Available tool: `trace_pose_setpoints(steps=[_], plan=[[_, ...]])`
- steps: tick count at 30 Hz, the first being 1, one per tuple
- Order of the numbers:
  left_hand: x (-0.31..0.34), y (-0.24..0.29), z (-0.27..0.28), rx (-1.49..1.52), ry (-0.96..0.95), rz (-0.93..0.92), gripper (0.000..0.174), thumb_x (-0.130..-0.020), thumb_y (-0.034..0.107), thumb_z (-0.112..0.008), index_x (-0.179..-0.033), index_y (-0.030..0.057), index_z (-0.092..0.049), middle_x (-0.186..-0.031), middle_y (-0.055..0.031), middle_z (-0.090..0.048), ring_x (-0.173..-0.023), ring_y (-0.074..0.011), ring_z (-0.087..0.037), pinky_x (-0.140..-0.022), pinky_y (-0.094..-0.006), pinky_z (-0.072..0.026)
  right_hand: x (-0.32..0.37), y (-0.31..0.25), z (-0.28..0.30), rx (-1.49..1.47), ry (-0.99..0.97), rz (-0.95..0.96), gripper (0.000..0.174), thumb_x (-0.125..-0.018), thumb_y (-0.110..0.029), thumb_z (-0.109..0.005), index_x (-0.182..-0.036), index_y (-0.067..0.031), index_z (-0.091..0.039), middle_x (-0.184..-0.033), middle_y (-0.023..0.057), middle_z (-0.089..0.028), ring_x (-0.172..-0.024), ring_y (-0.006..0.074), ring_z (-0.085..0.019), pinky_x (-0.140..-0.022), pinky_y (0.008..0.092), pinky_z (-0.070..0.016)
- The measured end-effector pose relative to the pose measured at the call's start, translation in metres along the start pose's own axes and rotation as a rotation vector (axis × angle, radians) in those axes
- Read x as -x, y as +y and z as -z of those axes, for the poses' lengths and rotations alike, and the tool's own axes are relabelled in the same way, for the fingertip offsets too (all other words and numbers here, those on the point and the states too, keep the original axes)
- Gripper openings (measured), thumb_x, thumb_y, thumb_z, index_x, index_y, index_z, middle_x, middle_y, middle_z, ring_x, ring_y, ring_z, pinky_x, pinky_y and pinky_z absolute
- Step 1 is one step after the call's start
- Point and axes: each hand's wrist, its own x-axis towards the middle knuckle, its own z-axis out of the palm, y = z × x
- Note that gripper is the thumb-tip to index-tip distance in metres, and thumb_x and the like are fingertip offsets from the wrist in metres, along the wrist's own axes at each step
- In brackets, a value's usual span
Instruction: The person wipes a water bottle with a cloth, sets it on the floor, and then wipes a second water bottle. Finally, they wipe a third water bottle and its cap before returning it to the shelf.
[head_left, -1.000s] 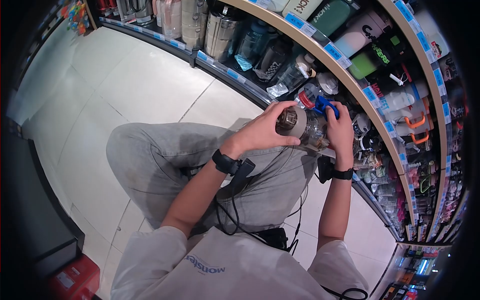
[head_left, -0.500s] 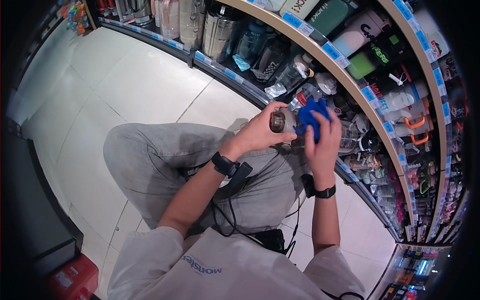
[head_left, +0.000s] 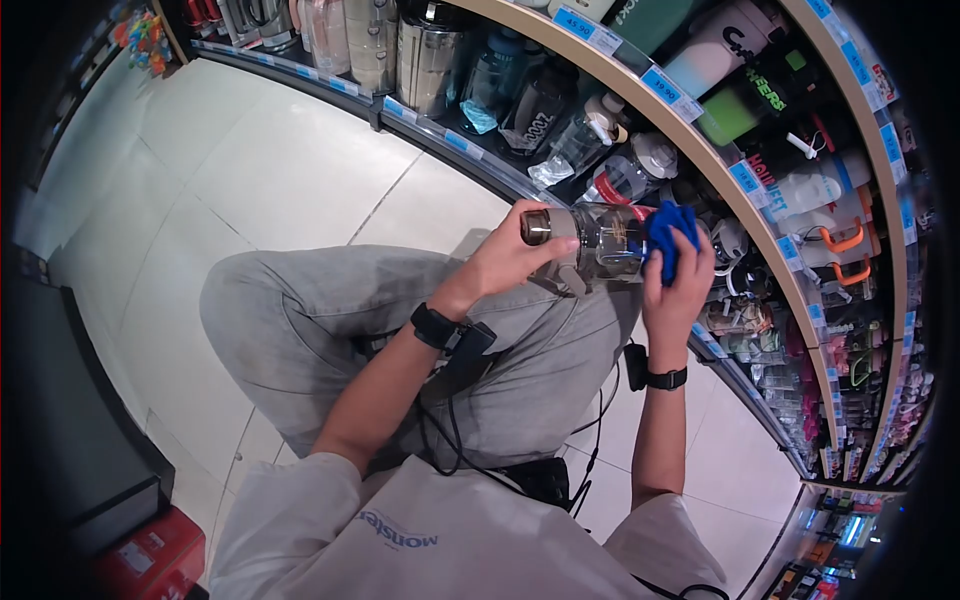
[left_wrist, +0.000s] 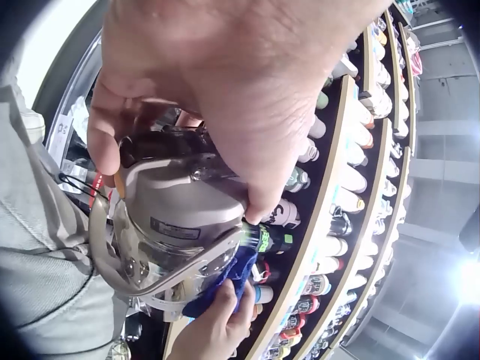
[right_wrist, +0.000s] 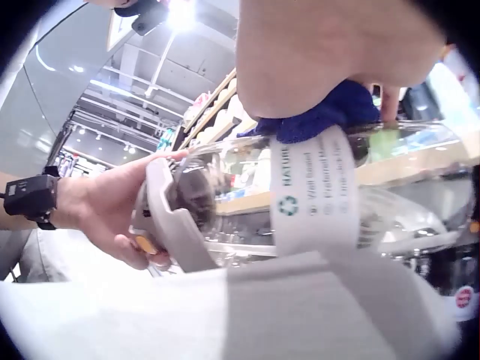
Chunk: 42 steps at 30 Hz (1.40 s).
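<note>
A transparent water bottle (head_left: 618,240) with a grey-beige lid (left_wrist: 184,195) and carry loop lies sideways over the person's lap. The left hand (head_left: 500,258) grips it round the lid end, thumb on one side and fingers on the other. At the opposite end, the right hand (head_left: 680,275) holds a blue cloth (head_left: 664,240) against the bottle's wall, fingers bent over the cloth. A white printed label (right_wrist: 313,199) shows on the bottle in the right wrist view, with the cloth (right_wrist: 322,116) overlapping its upper edge. In the left wrist view the lid's loop hangs out beside the lid.
Shelves of bottles and tumblers with blue price tags curve along the front and right, the lowest shelf edge (head_left: 455,140) close to the hands. The person sits with bent legs on a tiled floor (head_left: 290,150). A red box (head_left: 155,555) stands at lower left. Cables run across the lap.
The bottle has shifted left and turned, so more of its transparent body shows. The right hand moved left with the cloth, then back right to the bottle's far end. The left hand stays on the lid.
</note>
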Motion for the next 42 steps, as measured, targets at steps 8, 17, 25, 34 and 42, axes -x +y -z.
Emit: trace_pose_setpoints(steps=[8,17,25,34,42], plan=[[0.0,0.005,0.009,-0.091,-0.023,0.078,0.063,-0.098,0.047,-0.072,-0.136,-0.0005,-0.055,-0.103,-0.0056,-0.067,-0.075,-0.0095,-0.062,-0.052,-0.0251,-0.0516,-0.008,0.03,0.013,-0.011,0.054,-0.122,0.034,-0.095,-0.013,-0.068,-0.127,-0.0025,-0.063,-0.133,0.0247,-0.057,-0.124,0.0439,-0.057,-0.108,0.0484,-0.044],[0.01,0.015,0.01,0.044,-0.086,0.125,0.067,-0.099,0.061,-0.061,-0.13,0.0008,-0.064,-0.092,-0.0018,-0.065,-0.072,-0.0083,-0.063,-0.048,-0.0237,-0.0521,-0.01,-0.046,0.009,-0.074,-0.12,0.103,0.036,-0.082,-0.013,-0.074,-0.117,-0.007,-0.068,-0.132,0.0211,-0.059,-0.124,0.0419,-0.057,-0.104,0.0508,-0.0452],[0.006,0.009,0.018,0.121,-0.178,0.207,0.072,-0.1,0.06,-0.061,-0.142,0.0021,-0.055,-0.113,-0.0087,-0.067,-0.087,-0.0127,-0.069,-0.055,-0.0278,-0.0593,-0.009,-0.049,0.005,-0.101,-0.172,0.207,0.039,-0.078,-0.015,-0.076,-0.116,-0.012,-0.07,-0.134,0.0168,-0.06,-0.125,0.039,-0.058,-0.11,0.0544,-0.043],[0.005,0.013,0.017,0.054,-0.197,0.199,0.071,-0.103,0.058,-0.057,-0.142,-0.0009,-0.052,-0.121,-0.0139,-0.065,-0.1,-0.018,-0.068,-0.059,-0.0291,-0.0628,-0.008,0.022,0.025,0.082,0.017,-0.021,0.035,-0.084,-0.013,-0.073,-0.117,-0.0045,-0.068,-0.13,0.0224,-0.062,-0.121,0.0429,-0.059,-0.103,0.0491,-0.0459],[0.006,0.011,0.018,0.002,-0.174,0.17,0.069,-0.1,0.05,-0.067,-0.143,-0.0012,-0.047,-0.122,-0.0124,-0.063,-0.102,-0.0182,-0.067,-0.06,-0.029,-0.0628,0.012,0.091,0.016,-0.475,0.115,-0.689,0.042,-0.106,-0.029,-0.057,-0.136,0.0006,-0.057,-0.131,0.017,-0.062,-0.123,0.0303,-0.058,-0.11,0.0407,-0.0409]])
